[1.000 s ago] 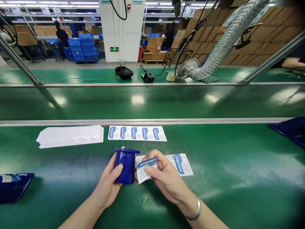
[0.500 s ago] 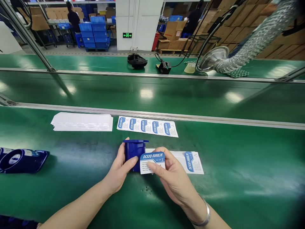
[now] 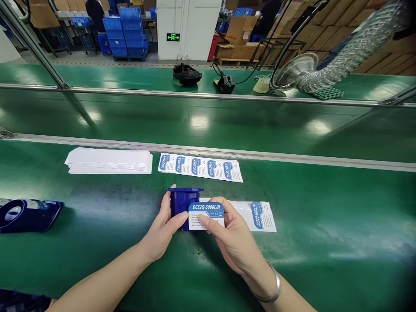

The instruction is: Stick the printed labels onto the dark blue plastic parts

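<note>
My left hand is wrapped round the left side of a dark blue plastic part, its thumb at the front. Between the thumb and fingers of my right hand is a white and blue label reading DC52Q-5000L/H, which overlaps the right front of the blue part. Whether the label touches the part cannot be made out. Behind my right hand a label strip lies on the green table, with one printed label showing at its right end.
A stack of white sheets and a strip of several labels lie farther back. More blue parts sit at the left. Beyond a metal rail are a black device and a silver duct.
My right hand has brought the label slightly left and turned it more level, farther over the blue part. The whole view has shifted a little, with the table appearing higher.
</note>
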`<state>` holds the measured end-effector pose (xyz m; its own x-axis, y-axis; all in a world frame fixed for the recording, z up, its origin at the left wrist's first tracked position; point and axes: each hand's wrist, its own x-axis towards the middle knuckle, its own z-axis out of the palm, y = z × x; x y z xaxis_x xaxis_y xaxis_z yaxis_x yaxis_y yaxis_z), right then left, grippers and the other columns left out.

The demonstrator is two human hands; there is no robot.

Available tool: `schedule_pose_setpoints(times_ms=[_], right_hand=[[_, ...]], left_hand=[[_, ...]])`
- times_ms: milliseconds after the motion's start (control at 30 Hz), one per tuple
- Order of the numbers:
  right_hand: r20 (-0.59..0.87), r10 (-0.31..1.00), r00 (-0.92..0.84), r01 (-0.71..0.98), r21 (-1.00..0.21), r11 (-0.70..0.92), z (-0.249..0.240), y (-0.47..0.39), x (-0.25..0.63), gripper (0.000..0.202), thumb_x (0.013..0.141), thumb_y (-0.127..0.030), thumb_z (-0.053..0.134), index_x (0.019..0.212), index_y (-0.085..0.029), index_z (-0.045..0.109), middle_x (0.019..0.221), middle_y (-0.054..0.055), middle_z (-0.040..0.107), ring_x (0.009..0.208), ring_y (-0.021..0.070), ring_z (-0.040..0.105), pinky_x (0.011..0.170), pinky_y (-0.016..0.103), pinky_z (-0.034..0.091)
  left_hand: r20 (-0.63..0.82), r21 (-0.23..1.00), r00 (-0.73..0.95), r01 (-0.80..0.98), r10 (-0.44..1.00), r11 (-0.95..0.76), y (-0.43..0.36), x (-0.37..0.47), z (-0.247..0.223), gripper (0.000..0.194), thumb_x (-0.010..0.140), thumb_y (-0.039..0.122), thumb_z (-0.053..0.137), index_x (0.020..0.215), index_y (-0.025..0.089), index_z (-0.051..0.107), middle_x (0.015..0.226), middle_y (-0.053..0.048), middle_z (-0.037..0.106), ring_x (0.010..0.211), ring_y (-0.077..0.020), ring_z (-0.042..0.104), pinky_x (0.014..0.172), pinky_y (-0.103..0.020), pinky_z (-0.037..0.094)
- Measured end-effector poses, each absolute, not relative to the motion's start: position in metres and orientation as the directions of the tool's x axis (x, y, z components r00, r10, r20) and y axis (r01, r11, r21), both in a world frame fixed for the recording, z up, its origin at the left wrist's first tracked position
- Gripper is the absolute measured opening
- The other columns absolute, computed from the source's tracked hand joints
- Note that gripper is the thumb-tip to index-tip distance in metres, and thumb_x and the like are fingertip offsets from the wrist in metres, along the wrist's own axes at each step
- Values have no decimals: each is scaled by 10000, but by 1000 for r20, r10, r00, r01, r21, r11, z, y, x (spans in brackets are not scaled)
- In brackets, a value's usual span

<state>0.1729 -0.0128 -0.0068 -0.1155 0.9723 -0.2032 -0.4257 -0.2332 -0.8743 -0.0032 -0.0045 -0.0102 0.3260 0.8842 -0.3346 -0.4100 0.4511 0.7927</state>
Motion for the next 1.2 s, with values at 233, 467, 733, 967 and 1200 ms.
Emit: schedule_pose_setpoints(times_ms=[233, 467, 733, 967, 1200], right_hand=[[-198, 974, -106, -426, -876, -224, -9, -14, 173, 327, 846, -349, 896, 939, -221, 610, 858, -17, 611, 774, 139, 531, 711, 219, 481], [-200, 974, -110, -428, -875, -228, -10, -13, 173, 319, 852, -343, 891, 951, -233, 609, 853, -28, 613, 754, 133, 536, 698, 213, 482], [-205, 974, -96, -408, -885, -226, -9, -14, 174, 343, 829, -373, 905, 940, -227, 614, 837, -20, 602, 744, 146, 539, 690, 233, 493], [-197, 973, -119, -433, -872, -230, -10, -13, 174, 298, 869, -325, 881, 952, -227, 612, 849, -27, 609, 749, 124, 540, 692, 202, 483], [-199, 971, -130, -448, -862, -237, -10, -14, 173, 290, 877, -299, 877, 948, -220, 607, 843, -33, 608, 740, 110, 530, 685, 182, 474]], left_hand=[[-344, 765, 326, -447, 880, 465, -5, -2, -7, 850, 898, 385, 718, 1603, 316, 248, 1538, -106, 506, 1376, -341, 492, 1109, -445, 421], [-366, 778, 320, -410, 874, 476, -5, -2, -7, 889, 890, 423, 721, 1608, 279, 218, 1556, -123, 478, 1384, -347, 479, 1101, -437, 432], [-366, 761, 325, -436, 872, 481, -5, -2, -5, 848, 893, 389, 724, 1597, 297, 260, 1557, -105, 488, 1416, -337, 454, 1163, -452, 377], [-363, 771, 327, -421, 873, 478, -5, -2, -6, 844, 902, 399, 712, 1595, 285, 244, 1579, -111, 456, 1436, -345, 428, 1159, -451, 379], [-349, 783, 342, -405, 872, 472, -5, -3, -5, 842, 919, 409, 688, 1595, 264, 209, 1590, -116, 438, 1443, -335, 419, 1165, -432, 375]])
